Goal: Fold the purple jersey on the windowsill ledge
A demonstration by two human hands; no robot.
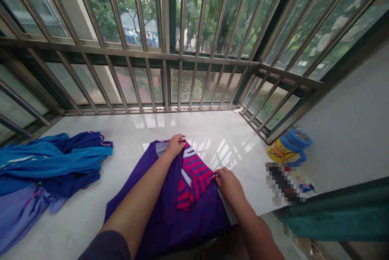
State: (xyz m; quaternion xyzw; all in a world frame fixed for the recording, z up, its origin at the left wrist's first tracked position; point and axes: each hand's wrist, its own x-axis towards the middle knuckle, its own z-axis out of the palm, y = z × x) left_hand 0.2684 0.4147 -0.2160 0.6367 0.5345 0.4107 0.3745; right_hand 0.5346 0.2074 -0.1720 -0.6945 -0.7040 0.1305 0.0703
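At the lower centre of the frame, a purple sports jersey (182, 227) lies spread on a polished white stone ledge (209, 130), its magenta-striped sleeve (193, 179) folded inward across the body. My left hand (175, 145) sits at the top of that fold, its fingers (180, 140) curled over the cloth's edge, though I cannot tell whether they grip. My right hand (228, 185) is closed in a pinch on the sleeve's tip. That one fold is done; the jersey's other side lies beneath my left forearm, where I cannot make it out. At the left of the frame, blue garments (51, 150) and a lilac garment (21, 219) lie in loose, unfolded heaps. At the right, blue tape rolls (296, 138) lean against a yellow cartoon cup (278, 151), near steel window bars (165, 86)
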